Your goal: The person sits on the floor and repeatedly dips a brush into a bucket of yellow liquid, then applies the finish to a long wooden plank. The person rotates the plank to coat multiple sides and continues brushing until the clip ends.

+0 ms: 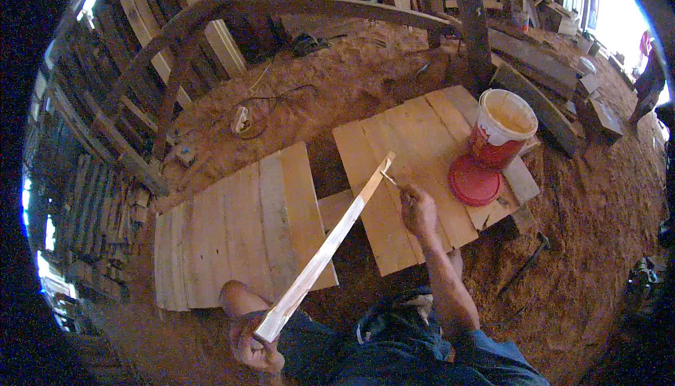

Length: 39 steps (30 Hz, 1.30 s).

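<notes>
My left hand (256, 349) is closed around the near end of a long narrow wooden strip (316, 263), held slanting up and away to the right. White coating covers most of the strip's upper face; its far end shows bare wood. My right hand (420, 211) is closed on a small thin stick (389, 176), whose pale tip meets the strip near that far end. Whether the stick has bristles is too small to tell. Right of this hand, a red and white bucket (491, 133) with pale tan contents stands beside a round red lid (475, 181).
Two board panels, a left one (225, 228) and a right one (401, 140), lie below the strip with a gap between them. A hammer (526, 263) rests on the dirt floor to the right. Timber (204, 27) leans at the back; a person (648, 84) stands far right.
</notes>
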Available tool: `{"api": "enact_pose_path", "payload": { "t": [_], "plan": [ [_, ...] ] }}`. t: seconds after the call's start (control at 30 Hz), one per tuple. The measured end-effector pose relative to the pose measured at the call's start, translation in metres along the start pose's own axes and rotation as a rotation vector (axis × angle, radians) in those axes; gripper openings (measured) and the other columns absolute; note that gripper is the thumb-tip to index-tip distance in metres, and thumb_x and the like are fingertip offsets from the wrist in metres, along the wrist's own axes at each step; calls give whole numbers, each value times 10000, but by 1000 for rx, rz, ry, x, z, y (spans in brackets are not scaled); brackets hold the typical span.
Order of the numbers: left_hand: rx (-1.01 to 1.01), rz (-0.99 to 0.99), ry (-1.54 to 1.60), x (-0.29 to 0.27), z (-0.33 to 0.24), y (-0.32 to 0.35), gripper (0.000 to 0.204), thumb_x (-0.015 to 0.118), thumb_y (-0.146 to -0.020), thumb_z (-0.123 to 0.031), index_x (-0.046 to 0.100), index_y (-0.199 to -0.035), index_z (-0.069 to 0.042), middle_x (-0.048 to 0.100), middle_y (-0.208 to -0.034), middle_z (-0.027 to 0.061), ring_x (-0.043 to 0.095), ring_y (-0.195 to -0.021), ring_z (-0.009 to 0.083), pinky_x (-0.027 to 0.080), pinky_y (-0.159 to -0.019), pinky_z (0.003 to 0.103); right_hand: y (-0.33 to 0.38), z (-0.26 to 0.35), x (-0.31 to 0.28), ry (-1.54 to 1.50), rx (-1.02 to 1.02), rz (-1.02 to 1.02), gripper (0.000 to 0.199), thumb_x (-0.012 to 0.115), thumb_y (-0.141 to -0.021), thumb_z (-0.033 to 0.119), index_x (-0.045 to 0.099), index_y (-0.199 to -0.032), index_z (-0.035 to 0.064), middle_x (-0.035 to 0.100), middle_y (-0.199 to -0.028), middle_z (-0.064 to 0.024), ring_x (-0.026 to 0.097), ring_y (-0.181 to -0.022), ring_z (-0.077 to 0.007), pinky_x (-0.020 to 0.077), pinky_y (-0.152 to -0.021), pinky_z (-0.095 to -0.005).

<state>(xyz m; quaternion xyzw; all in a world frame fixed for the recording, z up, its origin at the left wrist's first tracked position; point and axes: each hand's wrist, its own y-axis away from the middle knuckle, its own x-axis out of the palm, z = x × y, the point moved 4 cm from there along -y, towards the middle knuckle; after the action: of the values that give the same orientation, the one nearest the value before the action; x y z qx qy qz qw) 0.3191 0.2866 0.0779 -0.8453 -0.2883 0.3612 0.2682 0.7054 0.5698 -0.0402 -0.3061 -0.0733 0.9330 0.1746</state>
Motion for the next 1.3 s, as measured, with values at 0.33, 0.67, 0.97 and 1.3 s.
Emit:
{"api": "enact_pose_path", "payload": {
  "t": [0.33,0.67,0.97,1.3],
  "plan": [
    [98,-9,-96,-2,-4,-2,392,725,-826,-307,674,-965,56,665,-954,204,611,-892,372,498,-795,457,-55,-42,31,-76,79,-9,223,599,-937,238,681,-971,34,672,-823,-202,665,-735,-312,501,-651,-399],
    [13,137,-91,-5,-22,-20,407,775,-735,-245,669,-1019,27,672,-980,175,598,-961,335,499,-852,459,50,69,-22,-401,-112,113,148,614,-938,139,672,-970,7,623,-709,-148,569,-597,-208,464,-576,-343],
    [-339,-247,118,-15,30,3,399,761,-807,-265,645,-1028,46,639,-1041,212,619,-940,361,514,-812,463,58,70,-17,-607,21,169,222,580,-976,204,672,-934,6,580,-649,-61,523,-606,-128,414,-553,-291],
    [89,57,-113,11,-50,-57,349,747,-805,-284,692,-912,43,661,-858,185,622,-776,327,486,-693,442,-67,-58,55,-183,60,-161,203,554,-946,157,685,-1062,54,665,-757,-148,641,-681,-277,496,-634,-381]
  ]
}}
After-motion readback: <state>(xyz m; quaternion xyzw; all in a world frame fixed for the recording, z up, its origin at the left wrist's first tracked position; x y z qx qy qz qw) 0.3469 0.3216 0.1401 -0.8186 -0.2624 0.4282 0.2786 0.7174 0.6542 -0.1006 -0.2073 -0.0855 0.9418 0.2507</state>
